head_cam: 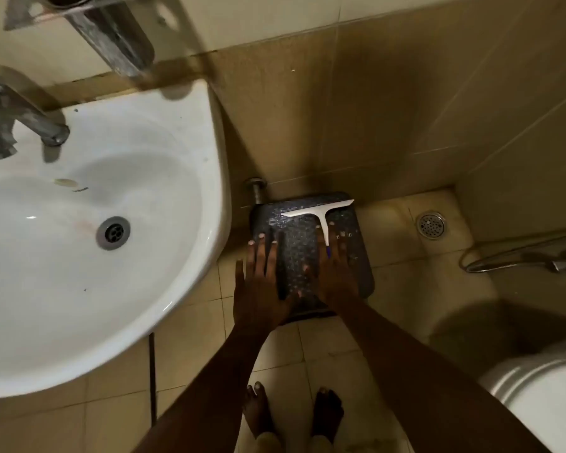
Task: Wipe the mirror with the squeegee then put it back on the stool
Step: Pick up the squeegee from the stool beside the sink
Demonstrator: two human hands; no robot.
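A white T-shaped squeegee (319, 213) lies on the dark patterned stool (298, 246), its blade toward the wall and its handle pointing toward me. My right hand (335, 273) hovers over the handle with fingers spread, covering the handle's near end; whether it touches the handle I cannot tell. My left hand (262, 282) is spread flat over the stool's left part, holding nothing. The mirror is not in view.
A white washbasin (183, 256) with a metal tap (23, 122) fills the left. Right of the stool are a floor drain (431, 225), a shower hose (517, 256) and a toilet (543, 387). My bare feet (291, 413) stand on beige tiles.
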